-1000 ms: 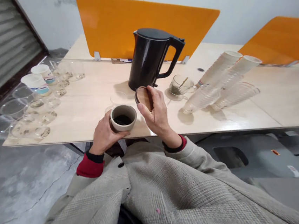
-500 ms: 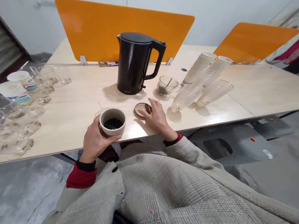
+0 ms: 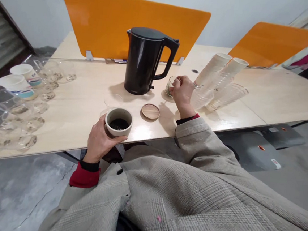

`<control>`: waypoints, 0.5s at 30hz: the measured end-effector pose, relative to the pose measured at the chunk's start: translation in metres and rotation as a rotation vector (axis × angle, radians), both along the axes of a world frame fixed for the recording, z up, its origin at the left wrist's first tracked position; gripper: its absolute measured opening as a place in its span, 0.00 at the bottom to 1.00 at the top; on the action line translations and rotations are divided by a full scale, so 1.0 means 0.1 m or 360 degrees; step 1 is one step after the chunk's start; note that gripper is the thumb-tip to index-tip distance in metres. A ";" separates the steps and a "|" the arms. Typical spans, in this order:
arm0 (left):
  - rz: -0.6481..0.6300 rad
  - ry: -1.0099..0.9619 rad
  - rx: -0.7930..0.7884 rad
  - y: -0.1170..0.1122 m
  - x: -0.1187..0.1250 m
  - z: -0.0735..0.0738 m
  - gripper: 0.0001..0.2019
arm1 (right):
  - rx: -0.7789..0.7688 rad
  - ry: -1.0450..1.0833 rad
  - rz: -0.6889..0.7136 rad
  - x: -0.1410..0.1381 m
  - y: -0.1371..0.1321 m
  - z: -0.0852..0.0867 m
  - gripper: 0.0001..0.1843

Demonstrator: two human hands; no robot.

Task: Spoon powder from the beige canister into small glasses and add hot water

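Note:
My left hand (image 3: 99, 141) is wrapped round a grey-white cup (image 3: 130, 126) holding dark liquid, at the table's front edge. My right hand (image 3: 182, 93) is over the glass cup (image 3: 169, 86), which has dark bits inside, and hides much of it. Its fingers are pinched together where a thin spoon or stick stood; what they hold is hidden. A round wooden lid or coaster (image 3: 150, 111) lies flat between the hands. A clear plastic cup (image 3: 113, 100) stands just behind the grey-white cup.
A black kettle (image 3: 141, 63) stands at the middle back, before an orange divider (image 3: 111, 20). Stacks of paper cups (image 3: 211, 68) and clear plastic cups (image 3: 203, 98) are right of my right hand. Paper cups (image 3: 17, 88) and several clear cups (image 3: 30, 123) crowd the left end.
My right hand has let go of the round wooden piece and moved back and right to the glass cup. My left hand still holds the grey-white cup. The view has shifted slightly.

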State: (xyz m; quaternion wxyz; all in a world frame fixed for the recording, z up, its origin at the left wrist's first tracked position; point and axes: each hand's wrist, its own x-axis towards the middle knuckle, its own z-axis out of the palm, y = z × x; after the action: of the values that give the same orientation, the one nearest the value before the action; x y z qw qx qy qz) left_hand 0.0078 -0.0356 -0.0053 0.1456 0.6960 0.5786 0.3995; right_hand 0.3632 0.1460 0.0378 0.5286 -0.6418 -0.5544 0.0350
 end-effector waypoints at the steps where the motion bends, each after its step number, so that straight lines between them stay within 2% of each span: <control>1: -0.0002 -0.0002 -0.0006 0.00 0.00 0.00 0.51 | -0.0026 0.0038 -0.0059 -0.03 -0.02 0.03 0.10; 3: 0.0002 -0.0003 -0.0021 0.00 0.00 0.00 0.51 | -0.0045 0.0061 -0.0158 -0.09 -0.10 0.11 0.09; 6: -0.0004 -0.0009 -0.0045 -0.01 0.00 0.02 0.52 | 0.0080 0.0022 -0.0148 -0.17 -0.34 0.26 0.09; 11: -0.0018 -0.0011 -0.0051 -0.02 0.00 0.03 0.52 | 0.0607 0.0081 -0.0159 -0.35 -1.09 0.49 0.11; 13: -0.0005 -0.0006 -0.0056 -0.02 0.00 0.03 0.52 | 0.0841 0.0191 -0.0037 -0.45 -1.40 0.57 0.11; 15: -0.0009 -0.0017 -0.0058 -0.02 0.00 0.03 0.52 | 0.0962 0.0297 0.0165 -0.56 -1.65 0.63 0.10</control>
State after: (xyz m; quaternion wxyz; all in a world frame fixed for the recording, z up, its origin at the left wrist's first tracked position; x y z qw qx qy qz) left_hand 0.0077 -0.0375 -0.0024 0.1625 0.6926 0.5831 0.3922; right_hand 0.3070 -0.0187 0.1004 0.7414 -0.4207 -0.5207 -0.0457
